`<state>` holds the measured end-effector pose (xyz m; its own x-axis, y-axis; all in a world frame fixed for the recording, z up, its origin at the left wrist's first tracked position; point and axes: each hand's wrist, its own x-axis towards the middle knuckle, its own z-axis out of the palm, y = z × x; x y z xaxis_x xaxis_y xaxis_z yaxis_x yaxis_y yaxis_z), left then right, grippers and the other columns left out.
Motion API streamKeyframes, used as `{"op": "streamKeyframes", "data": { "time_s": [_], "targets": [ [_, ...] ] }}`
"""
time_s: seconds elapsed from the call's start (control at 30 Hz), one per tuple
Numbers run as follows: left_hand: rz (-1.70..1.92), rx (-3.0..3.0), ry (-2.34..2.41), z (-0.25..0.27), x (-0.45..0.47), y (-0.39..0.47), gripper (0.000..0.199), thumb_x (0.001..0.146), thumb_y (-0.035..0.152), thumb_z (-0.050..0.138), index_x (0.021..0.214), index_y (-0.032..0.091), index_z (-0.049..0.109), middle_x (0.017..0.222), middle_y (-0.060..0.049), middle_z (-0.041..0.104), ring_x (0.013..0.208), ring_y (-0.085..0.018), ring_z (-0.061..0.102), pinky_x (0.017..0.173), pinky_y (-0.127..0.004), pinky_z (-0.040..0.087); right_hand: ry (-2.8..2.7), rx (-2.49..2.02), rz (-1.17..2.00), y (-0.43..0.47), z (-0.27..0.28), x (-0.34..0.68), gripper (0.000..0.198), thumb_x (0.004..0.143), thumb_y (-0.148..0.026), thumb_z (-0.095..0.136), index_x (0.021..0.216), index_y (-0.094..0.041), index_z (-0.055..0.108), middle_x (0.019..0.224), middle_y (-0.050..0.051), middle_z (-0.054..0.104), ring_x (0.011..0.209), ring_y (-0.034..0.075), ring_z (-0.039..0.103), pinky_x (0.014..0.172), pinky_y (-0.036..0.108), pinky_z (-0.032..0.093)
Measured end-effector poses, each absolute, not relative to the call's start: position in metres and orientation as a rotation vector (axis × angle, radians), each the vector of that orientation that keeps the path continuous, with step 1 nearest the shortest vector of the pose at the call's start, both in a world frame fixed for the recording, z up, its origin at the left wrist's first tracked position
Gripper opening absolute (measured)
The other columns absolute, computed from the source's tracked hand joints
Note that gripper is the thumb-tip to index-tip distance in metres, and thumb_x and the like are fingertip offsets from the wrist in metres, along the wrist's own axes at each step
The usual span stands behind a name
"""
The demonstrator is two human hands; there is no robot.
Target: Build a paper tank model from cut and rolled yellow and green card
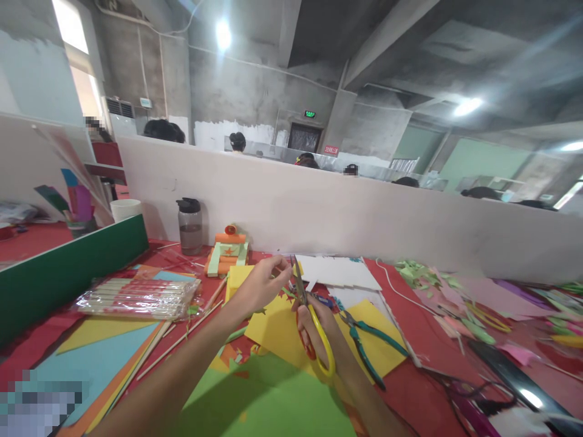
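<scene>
And here we are at the red worktop [423,334], both hands up mid-frame! R hand [321,331] has the scissors [303,296], grip wrapped round the yellow-and-red handles, blades pointing up & away, tips slightly parted. L hand [264,280] is right alongside, thumb & fingertips drawn close by the blades; can't tell if there's a tiny scrap btwn them, so no call on that grip.

Below: green sheet [268,397] nearest the body, yellow sheet [268,328] just beyond, under the hands. To the R, pliers [359,349] w/ teal handles, legs spread, lying partly on another yellow sheet [385,331]. White boards [337,271] sit behind them, nr the pale partition [319,212].

Over L: an orange-and-green paper model [228,252] stands up back, dark-lidded bottle [190,229] next to it, & a clear pack of sticks [136,297] lies atop the coloured sheets [104,364]. Far R, a heap of green scraps [419,273] + pink paper [492,294]. Beyond the partition, tops of several people's heads [237,141] show.
</scene>
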<state>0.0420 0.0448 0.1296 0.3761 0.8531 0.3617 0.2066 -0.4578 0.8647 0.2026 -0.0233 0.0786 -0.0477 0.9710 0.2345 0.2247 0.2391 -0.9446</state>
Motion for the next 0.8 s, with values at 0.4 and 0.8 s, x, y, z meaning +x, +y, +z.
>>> {"op": "streamKeyframes", "data": {
  "time_s": [0.4,0.8],
  "targets": [
    [1.014,1.947,0.865,0.123,0.041,0.047,0.02,0.091,0.034,0.05,0.079,0.019,0.054,0.077,0.001,0.06,0.072,-0.015,0.059,0.065,-0.025,0.044,-1.521,-1.121,0.952,-0.025,0.079,0.202,0.05,0.087,-0.069,0.053,0.074,-0.021,0.05,0.05,-0.006,0.045,0.036,0.008,0.038,0.037,0.019,0.03],
    [1.066,1.941,0.809,0.128,0.04,0.046,0.032,0.094,0.04,0.047,0.073,0.018,0.052,0.069,0.002,0.052,0.067,-0.013,0.05,0.062,-0.024,0.038,-1.579,-1.156,0.955,-0.014,0.068,0.211,0.051,0.086,-0.072,0.052,0.078,-0.021,0.051,0.052,-0.006,0.046,0.037,0.008,0.04,0.037,0.02,0.03]
  ]
}}
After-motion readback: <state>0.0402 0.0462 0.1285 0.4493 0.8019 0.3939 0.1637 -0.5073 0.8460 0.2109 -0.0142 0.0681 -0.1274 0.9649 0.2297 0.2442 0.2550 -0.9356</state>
